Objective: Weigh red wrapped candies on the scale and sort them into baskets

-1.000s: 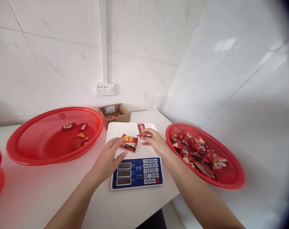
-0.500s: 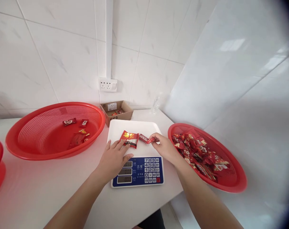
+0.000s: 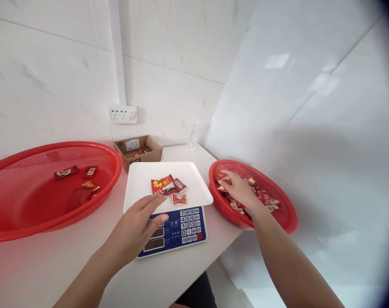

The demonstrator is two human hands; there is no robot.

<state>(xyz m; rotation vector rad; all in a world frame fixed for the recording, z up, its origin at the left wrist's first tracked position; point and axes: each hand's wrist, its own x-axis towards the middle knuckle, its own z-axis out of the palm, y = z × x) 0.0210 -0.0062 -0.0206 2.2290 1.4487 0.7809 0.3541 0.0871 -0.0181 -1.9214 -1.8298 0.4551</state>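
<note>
A digital scale (image 3: 177, 229) with a blue keypad carries a white weighing tray (image 3: 139, 182). Three red snack packets (image 3: 169, 187) lie on the tray. My left hand (image 3: 135, 229) hovers open over the scale's displays, fingertips at the tray's near edge, holding nothing. My right hand (image 3: 237, 190) reaches into the red basket on the right (image 3: 286, 220), fingers spread over the heap of red packets (image 3: 268, 199) inside it.
A large red mesh basket (image 3: 50, 218) on the left holds a few packets. A small open cardboard box (image 3: 139, 149) stands behind the scale by the wall. A wall socket (image 3: 123, 114) is above it. The counter's edge runs just right of the scale.
My right hand let go of the small packets on the tray and moved right into the basket. My left hand drew back from the tray. The view turned right.
</note>
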